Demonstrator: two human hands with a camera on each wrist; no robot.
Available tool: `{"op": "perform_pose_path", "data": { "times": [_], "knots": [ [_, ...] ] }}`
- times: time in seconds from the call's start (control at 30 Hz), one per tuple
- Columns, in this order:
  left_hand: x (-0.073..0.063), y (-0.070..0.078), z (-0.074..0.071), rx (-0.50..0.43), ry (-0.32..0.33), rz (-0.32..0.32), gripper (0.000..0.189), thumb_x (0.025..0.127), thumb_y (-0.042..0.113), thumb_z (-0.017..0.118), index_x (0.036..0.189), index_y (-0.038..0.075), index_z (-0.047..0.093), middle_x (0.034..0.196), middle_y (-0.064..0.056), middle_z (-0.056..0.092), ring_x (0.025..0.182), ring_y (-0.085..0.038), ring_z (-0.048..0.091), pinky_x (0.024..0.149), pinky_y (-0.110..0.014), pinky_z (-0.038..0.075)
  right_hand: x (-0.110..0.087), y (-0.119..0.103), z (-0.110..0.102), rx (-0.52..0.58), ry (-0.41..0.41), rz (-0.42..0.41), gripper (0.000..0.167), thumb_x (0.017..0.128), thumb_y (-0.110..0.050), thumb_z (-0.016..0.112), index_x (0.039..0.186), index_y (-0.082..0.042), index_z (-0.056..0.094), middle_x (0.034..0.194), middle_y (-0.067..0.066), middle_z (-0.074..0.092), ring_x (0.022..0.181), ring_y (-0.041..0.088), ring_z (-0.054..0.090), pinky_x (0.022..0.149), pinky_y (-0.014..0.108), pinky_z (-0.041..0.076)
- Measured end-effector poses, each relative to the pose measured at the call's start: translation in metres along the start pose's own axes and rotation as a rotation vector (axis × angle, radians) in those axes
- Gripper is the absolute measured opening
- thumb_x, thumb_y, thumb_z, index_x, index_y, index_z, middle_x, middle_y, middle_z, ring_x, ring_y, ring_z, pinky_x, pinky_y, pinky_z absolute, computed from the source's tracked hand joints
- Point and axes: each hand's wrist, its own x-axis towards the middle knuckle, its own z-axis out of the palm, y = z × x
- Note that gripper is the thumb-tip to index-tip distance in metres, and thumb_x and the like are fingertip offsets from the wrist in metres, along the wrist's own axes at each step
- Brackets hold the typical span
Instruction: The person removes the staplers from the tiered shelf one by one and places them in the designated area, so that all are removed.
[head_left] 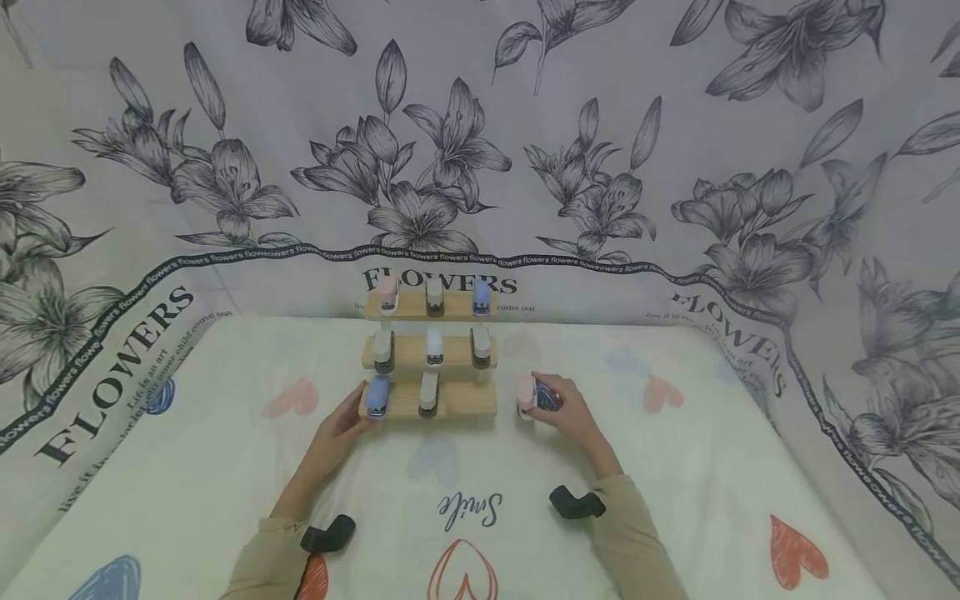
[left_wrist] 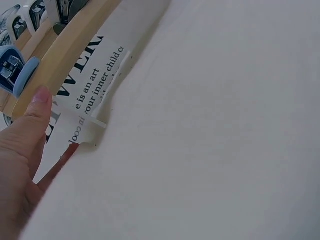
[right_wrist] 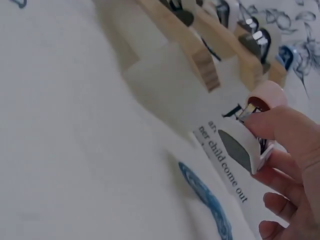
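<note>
A three-tier wooden rack holds several mini staplers. My left hand grips the left end of its lowest tier, thumb on the front edge beside a blue stapler. To the right of that one stands a light grey stapler. My right hand pinches a pink and white mini stapler between thumb and fingers, just off the rack's right end. In the right wrist view its grey base faces the camera, tilted. The left hand's other fingers are partly hidden by the rack in the left wrist view.
The middle tier carries three staplers in white and grey tones. On the top tier are a pink, a grey and a blue one. A white cloth printed with hearts covers the table, and a flowered curtain hangs behind.
</note>
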Motion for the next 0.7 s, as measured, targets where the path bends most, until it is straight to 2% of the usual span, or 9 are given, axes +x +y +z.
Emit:
{"op": "perform_pose_path", "data": {
  "times": [0.07, 0.17, 0.27, 0.37, 0.53, 0.7],
  "knots": [
    [-0.002, -0.009, 0.003, -0.009, 0.003, 0.010, 0.062, 0.090, 0.011, 0.055, 0.141, 0.002, 0.021, 0.142, -0.020, 0.022, 0.121, -0.041, 0.031, 0.098, -0.047, 0.027, -0.002, 0.011, -0.003, -0.039, 0.003, 0.007, 0.059, 0.072, -0.013, 0.076, 0.125, -0.005, 0.052, 0.122, 0.011, 0.052, 0.093, 0.026, 0.043, 0.076, 0.040, 0.039],
    [-0.005, -0.015, 0.006, -0.018, 0.003, 0.029, 0.062, 0.090, 0.012, 0.054, 0.141, 0.003, 0.020, 0.142, -0.020, 0.022, 0.122, -0.040, 0.031, 0.098, -0.045, 0.027, -0.003, 0.025, 0.001, -0.091, -0.027, -0.008, 0.060, 0.073, -0.019, 0.075, 0.125, -0.003, 0.051, 0.124, 0.012, 0.051, 0.098, 0.026, 0.043, 0.083, 0.043, 0.037],
    [-0.007, -0.016, 0.004, -0.022, 0.002, 0.027, 0.063, 0.090, 0.013, 0.054, 0.142, 0.004, 0.020, 0.142, -0.019, 0.022, 0.122, -0.040, 0.030, 0.097, -0.045, 0.027, -0.003, 0.032, 0.009, -0.114, -0.068, -0.005, 0.063, 0.074, -0.027, 0.073, 0.128, -0.004, 0.049, 0.127, 0.011, 0.048, 0.104, 0.025, 0.041, 0.090, 0.043, 0.034],
    [-0.006, -0.015, 0.000, 0.000, -0.006, 0.020, 0.064, 0.090, 0.015, 0.054, 0.142, 0.006, 0.019, 0.143, -0.018, 0.022, 0.121, -0.040, 0.032, 0.096, -0.045, 0.030, -0.003, 0.033, 0.014, -0.093, -0.060, -0.003, 0.066, 0.074, -0.027, 0.073, 0.129, -0.003, 0.047, 0.128, 0.013, 0.047, 0.103, 0.026, 0.040, 0.090, 0.044, 0.034],
    [0.000, -0.013, -0.005, 0.018, 0.016, 0.031, 0.065, 0.089, 0.014, 0.057, 0.142, 0.007, 0.021, 0.142, -0.017, 0.026, 0.114, -0.040, 0.041, 0.092, -0.044, 0.037, -0.001, 0.033, 0.018, -0.080, -0.046, -0.009, 0.063, 0.078, -0.026, 0.069, 0.130, -0.001, 0.044, 0.129, 0.016, 0.045, 0.105, 0.029, 0.039, 0.091, 0.048, 0.032],
    [0.001, -0.013, -0.005, -0.023, -0.015, 0.018, 0.066, 0.089, 0.014, 0.057, 0.142, 0.005, 0.019, 0.144, -0.016, 0.020, 0.122, -0.041, 0.030, 0.097, -0.046, 0.029, 0.000, 0.036, 0.018, -0.104, -0.038, 0.017, 0.063, 0.079, -0.023, 0.069, 0.132, -0.002, 0.043, 0.130, 0.015, 0.044, 0.104, 0.028, 0.038, 0.092, 0.046, 0.032]
  ]
}}
